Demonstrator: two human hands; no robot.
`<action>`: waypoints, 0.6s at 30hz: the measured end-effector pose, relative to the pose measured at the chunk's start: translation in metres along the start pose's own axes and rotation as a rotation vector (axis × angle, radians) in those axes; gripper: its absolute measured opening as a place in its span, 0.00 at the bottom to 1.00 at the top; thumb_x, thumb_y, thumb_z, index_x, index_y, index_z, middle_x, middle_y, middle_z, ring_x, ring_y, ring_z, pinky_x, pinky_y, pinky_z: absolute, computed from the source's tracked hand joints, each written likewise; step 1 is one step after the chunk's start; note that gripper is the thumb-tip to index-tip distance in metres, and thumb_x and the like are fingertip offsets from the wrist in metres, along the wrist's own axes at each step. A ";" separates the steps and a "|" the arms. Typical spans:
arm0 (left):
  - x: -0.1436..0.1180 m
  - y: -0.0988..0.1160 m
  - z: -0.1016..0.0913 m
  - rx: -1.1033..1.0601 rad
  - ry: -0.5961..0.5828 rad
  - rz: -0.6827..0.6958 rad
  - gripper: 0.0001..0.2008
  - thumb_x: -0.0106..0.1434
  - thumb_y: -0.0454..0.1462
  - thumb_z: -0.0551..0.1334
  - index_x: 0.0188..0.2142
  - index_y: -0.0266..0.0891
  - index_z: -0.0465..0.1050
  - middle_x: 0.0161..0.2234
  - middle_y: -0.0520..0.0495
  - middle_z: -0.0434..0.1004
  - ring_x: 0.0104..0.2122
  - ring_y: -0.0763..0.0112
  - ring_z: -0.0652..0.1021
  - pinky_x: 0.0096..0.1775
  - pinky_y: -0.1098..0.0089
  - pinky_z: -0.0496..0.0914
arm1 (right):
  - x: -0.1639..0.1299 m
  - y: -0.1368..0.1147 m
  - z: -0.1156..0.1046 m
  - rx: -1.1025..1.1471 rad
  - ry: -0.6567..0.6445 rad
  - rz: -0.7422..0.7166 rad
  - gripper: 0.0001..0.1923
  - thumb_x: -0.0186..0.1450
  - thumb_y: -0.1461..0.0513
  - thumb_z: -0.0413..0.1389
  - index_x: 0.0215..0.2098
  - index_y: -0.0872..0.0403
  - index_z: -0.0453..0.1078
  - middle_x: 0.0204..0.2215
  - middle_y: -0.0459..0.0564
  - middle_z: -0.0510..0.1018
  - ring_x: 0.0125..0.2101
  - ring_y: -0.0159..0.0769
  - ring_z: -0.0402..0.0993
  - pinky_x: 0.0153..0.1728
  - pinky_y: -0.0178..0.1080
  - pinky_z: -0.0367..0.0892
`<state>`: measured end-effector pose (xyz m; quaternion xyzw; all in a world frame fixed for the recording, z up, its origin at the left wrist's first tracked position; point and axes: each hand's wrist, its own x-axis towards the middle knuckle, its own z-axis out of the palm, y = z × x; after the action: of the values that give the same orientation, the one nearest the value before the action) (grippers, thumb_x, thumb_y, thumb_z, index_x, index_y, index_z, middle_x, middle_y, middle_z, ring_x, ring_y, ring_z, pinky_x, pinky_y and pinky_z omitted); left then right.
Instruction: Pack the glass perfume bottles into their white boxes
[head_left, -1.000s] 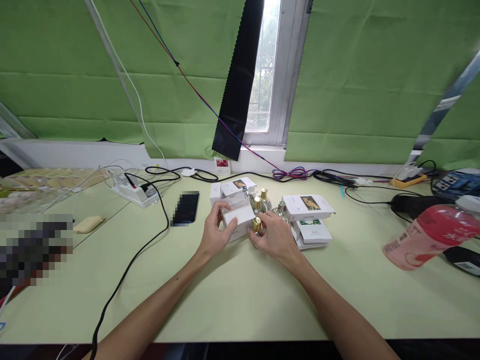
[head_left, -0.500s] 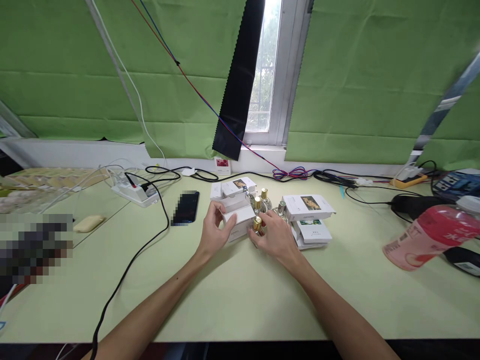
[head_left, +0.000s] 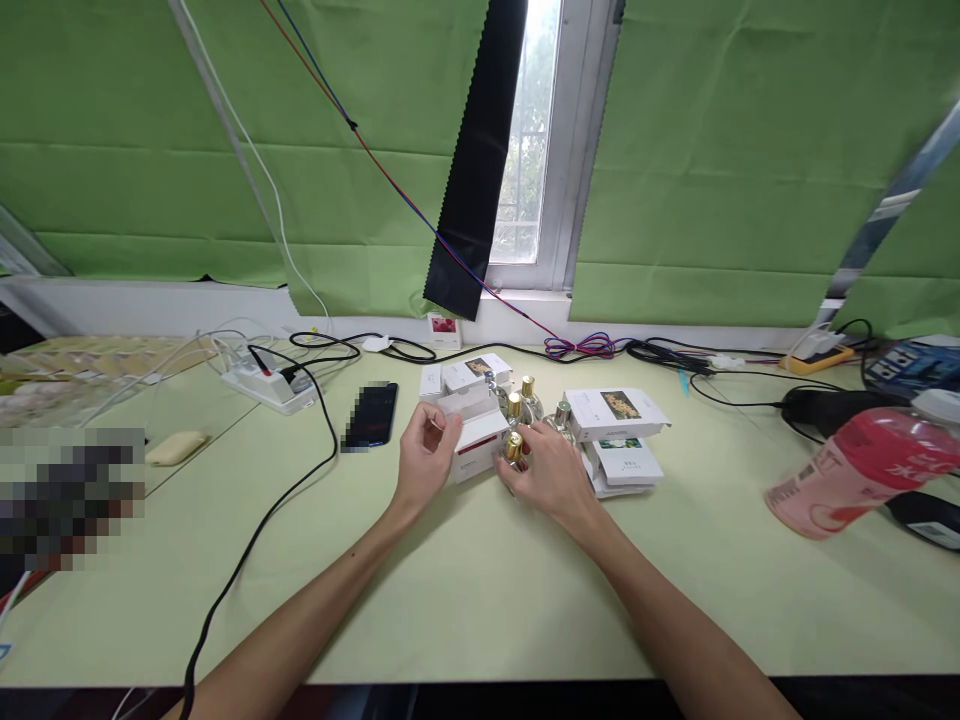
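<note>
Green table [head_left: 480, 600]: bears everything.
Pink bottle [head_left: 862, 480]: far right, label too blurred to read.
Flat cartons [head_left: 615, 415]: stacked right of hands, flower pictures, print unreadable.
Left hand [head_left: 424, 460]: fingers closed on small box [head_left: 476, 440], red stripe showing, text unreadable.
Right hand [head_left: 551, 475]: closed around gold-capped vial [head_left: 513, 447], beside the box.

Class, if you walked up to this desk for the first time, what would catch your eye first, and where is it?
At mid-table, the left hand grips a small white box while the right hand holds a gold-capped bottle. A pink bottle lies at the right edge, and green blinds fill the back.
</note>
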<state>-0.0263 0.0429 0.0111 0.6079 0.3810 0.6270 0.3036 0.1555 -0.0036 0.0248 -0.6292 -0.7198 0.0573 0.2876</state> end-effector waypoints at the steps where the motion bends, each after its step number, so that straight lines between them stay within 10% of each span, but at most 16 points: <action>1: 0.000 0.000 0.000 0.005 0.005 -0.009 0.16 0.65 0.44 0.65 0.30 0.41 0.59 0.28 0.55 0.59 0.27 0.74 0.62 0.29 0.73 0.59 | 0.000 0.000 0.000 0.003 0.001 -0.004 0.10 0.64 0.56 0.61 0.30 0.52 0.67 0.32 0.45 0.74 0.29 0.32 0.69 0.26 0.35 0.49; 18: 0.002 0.008 0.000 0.024 -0.013 -0.064 0.11 0.61 0.42 0.64 0.37 0.42 0.65 0.30 0.52 0.65 0.29 0.71 0.68 0.31 0.72 0.63 | 0.001 0.000 -0.002 0.015 -0.019 0.092 0.11 0.63 0.55 0.61 0.27 0.51 0.69 0.24 0.45 0.80 0.27 0.38 0.75 0.27 0.37 0.53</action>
<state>-0.0253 0.0405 0.0186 0.6030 0.4061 0.6083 0.3186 0.1564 -0.0032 0.0272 -0.6589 -0.6924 0.0817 0.2825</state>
